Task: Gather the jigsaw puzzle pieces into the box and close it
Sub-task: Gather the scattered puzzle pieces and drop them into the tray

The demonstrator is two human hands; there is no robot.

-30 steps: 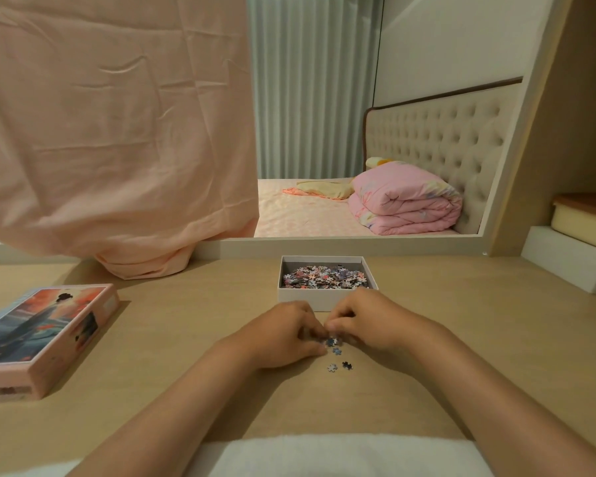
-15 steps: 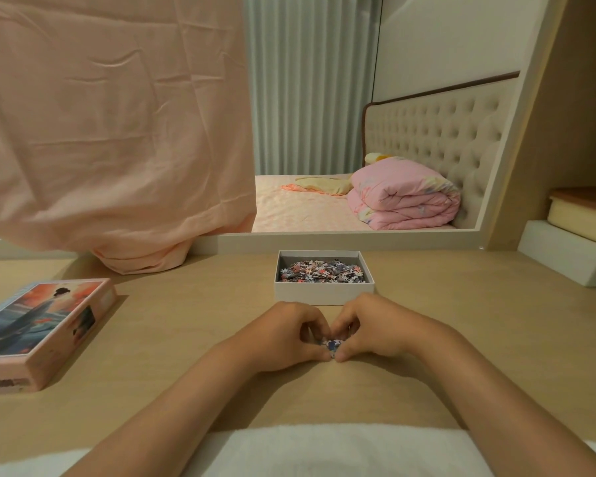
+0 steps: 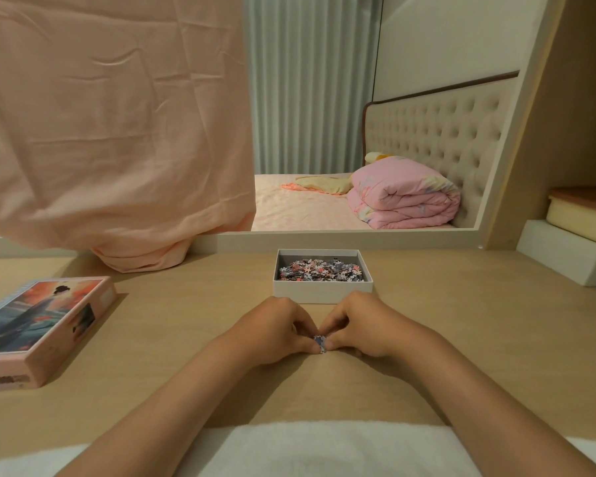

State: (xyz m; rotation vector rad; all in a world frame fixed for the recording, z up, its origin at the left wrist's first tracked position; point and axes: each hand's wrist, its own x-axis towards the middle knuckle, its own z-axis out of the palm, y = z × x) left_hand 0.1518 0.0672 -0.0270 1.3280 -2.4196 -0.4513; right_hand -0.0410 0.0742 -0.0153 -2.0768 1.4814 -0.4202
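Both hands are held low over the table (image 3: 186, 304), just in front of the open box (image 3: 322, 294). The left hand (image 3: 276, 330) and the right hand (image 3: 362, 327) are brought together at the fingertips, and a small clump of loose puzzle pieces (image 3: 319, 343) is pinched between them. The fingers (image 3: 307, 346) of both hands are curled inward round this clump. Whether the clump is touching the table or is lifted just clear of it cannot be told. The box is placed beyond the hands, near the far edge of the table, and a heap of pieces (image 3: 320, 270) is spread across its bottom. The lid (image 3: 38, 325), printed with a picture of a figure against an orange sky, is laid picture side up at the left, well apart from the box. A large pink cloth (image 3: 111, 115) is hung over the upper left, with its lower fold bunched on the table. A folded pink quilt (image 3: 403, 197) is seen on a bed behind. A white towel (image 3: 324, 449) is laid along the near edge, under the forearms.
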